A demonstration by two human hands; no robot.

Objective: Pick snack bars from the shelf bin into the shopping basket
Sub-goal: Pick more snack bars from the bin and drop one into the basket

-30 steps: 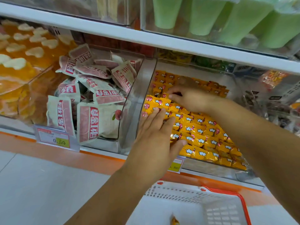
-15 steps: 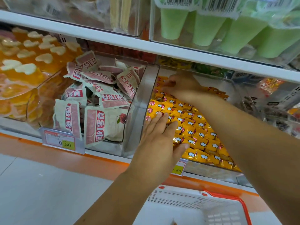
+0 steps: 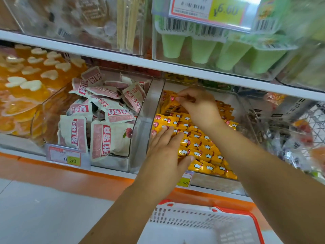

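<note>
A clear shelf bin (image 3: pixel 159 103) holds several yellow snack bars (image 3: pixel 202 150) with white cloud marks and red ends. My left hand (image 3: pixel 165 152) lies flat on the front rows of bars, fingers straight. My right hand (image 3: pixel 198 106) reaches to the back of the bin and pinches a yellow bar (image 3: pixel 173 101) lifted slightly above the pile. A white shopping basket (image 3: pixel 198 221) with an orange rim sits below the shelf, at the bottom of the view.
A neighbouring bin (image 3: pixel 140 138) at the left holds pink-and-white snack packets (image 3: pixel 102 138). Orange jelly cups (image 3: pixel 26 85) fill the far-left bin. Green cups (image 3: pixel 228 53) stand on the shelf above. Price tags (image 3: pixel 65 156) hang on the shelf edge. A wire rack (image 3: pixel 313 124) is at the right.
My right hand has moved from the middle of the pile to the back of the bin and pinched a bar there. My left hand stays flat on the front bars.
</note>
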